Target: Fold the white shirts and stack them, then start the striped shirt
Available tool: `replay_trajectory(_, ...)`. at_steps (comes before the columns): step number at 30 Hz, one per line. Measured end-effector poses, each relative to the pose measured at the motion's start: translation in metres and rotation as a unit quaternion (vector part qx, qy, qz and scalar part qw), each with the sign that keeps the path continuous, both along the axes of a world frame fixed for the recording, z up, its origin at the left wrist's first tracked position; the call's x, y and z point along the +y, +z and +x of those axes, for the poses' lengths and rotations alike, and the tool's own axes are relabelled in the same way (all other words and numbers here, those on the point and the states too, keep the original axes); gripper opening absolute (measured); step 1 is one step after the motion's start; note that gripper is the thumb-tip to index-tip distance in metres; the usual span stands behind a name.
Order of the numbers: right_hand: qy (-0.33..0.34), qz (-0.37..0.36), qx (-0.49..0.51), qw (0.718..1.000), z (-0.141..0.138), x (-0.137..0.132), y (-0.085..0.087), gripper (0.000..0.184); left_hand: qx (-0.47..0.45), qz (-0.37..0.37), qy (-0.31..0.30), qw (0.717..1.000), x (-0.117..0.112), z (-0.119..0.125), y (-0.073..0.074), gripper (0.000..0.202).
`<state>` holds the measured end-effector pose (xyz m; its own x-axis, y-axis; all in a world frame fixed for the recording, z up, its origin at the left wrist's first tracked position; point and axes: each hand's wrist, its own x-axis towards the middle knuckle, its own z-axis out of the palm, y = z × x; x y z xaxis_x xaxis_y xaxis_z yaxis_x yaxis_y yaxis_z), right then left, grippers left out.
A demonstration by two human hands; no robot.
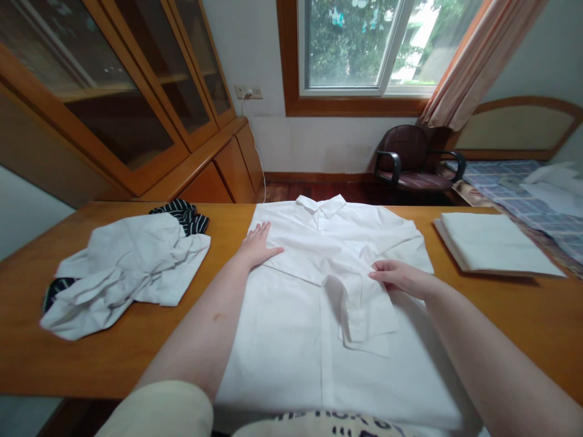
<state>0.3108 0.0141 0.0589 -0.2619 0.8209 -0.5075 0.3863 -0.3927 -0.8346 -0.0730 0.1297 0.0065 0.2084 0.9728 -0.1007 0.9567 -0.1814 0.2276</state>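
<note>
A white collared shirt (286, 328) lies spread on the table, its collar at the far side and its lower part toward me. Both sleeves appear folded inward over the front, and one cuff (357, 325) rests near the middle, partly raised and creased. My left hand (259, 245) lies flat on the shirt's left side with its fingers spread. On the other side, my right hand (401, 278) pinches the edge of the right sleeve between thumb and fingers; part of the grip is hidden.
On the wooden table (232, 221), a crumpled heap of white clothing (132, 261) lies at left with black striped fabric (184, 213) under it. A folded white stack (501, 243) sits at right. Beyond are a chair (410, 158), a bed (523, 191) and a glass-door cabinet (177, 133).
</note>
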Motion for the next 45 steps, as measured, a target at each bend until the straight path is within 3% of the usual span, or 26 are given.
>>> replay_trajectory(3,-0.108,0.050,0.041,0.992,0.007,-0.011,-0.001,0.039,-0.001,0.011,0.004,1.000,-0.001,0.000,0.002,0.101)
replay_trajectory(5,-0.158,0.096,-0.010,0.983,0.014,-0.011,-0.002,0.037,-0.001,0.018,0.004,1.000,-0.002,-0.001,0.002,0.099)
replay_trajectory(7,-0.139,0.130,-0.134,0.973,0.024,-0.007,-0.003,0.036,0.006,0.015,-0.001,1.000,-0.001,-0.001,0.003,0.098)
replay_trajectory(11,-0.008,0.117,-0.340,0.933,0.041,-0.002,-0.009,0.040,0.037,-0.009,-0.014,0.999,0.000,-0.002,0.003,0.099)
replay_trajectory(13,0.017,0.119,-0.375,0.919,0.046,-0.002,-0.012,0.043,0.048,-0.019,-0.024,0.998,0.001,-0.002,0.003,0.101)
replay_trajectory(17,-0.036,0.151,-0.419,0.895,0.049,-0.004,-0.019,0.046,0.062,-0.026,-0.042,0.997,0.002,-0.004,0.001,0.106)
replay_trajectory(19,-0.027,0.132,-0.444,0.886,0.046,-0.003,-0.022,0.044,0.069,-0.023,-0.044,0.996,0.002,-0.004,0.000,0.105)
replay_trajectory(26,0.035,0.096,-0.521,0.847,0.033,-0.002,-0.017,0.042,0.079,0.002,-0.020,0.997,-0.001,0.001,-0.001,0.071)
replay_trajectory(28,0.027,0.122,-0.555,0.822,0.030,-0.006,-0.011,0.041,0.081,0.013,-0.019,0.996,-0.001,0.001,-0.001,0.074)
replay_trajectory(31,0.003,0.232,-0.575,0.785,0.020,-0.018,-0.005,0.043,0.081,0.015,-0.031,0.996,-0.001,0.000,-0.001,0.083)
replay_trajectory(34,0.089,0.328,-0.471,0.814,0.003,-0.035,-0.013,0.056,0.082,0.007,-0.034,0.996,-0.001,-0.001,-0.001,0.086)
replay_trajectory(36,0.167,0.333,-0.423,0.826,-0.008,-0.046,-0.027,0.064,0.082,0.004,-0.030,0.996,-0.001,-0.001,0.000,0.088)
replay_trajectory(40,0.185,0.315,-0.436,0.823,-0.018,-0.058,-0.048,0.066,0.077,0.003,-0.031,0.997,-0.001,0.001,0.002,0.087)
replay_trajectory(42,0.188,0.300,-0.426,0.833,-0.018,-0.057,-0.046,0.068,0.075,0.001,-0.031,0.997,-0.002,0.001,0.003,0.086)
replay_trajectory(45,0.186,0.267,-0.379,0.866,-0.013,-0.045,-0.026,0.063,0.075,0.002,-0.028,0.997,-0.002,0.000,0.002,0.085)
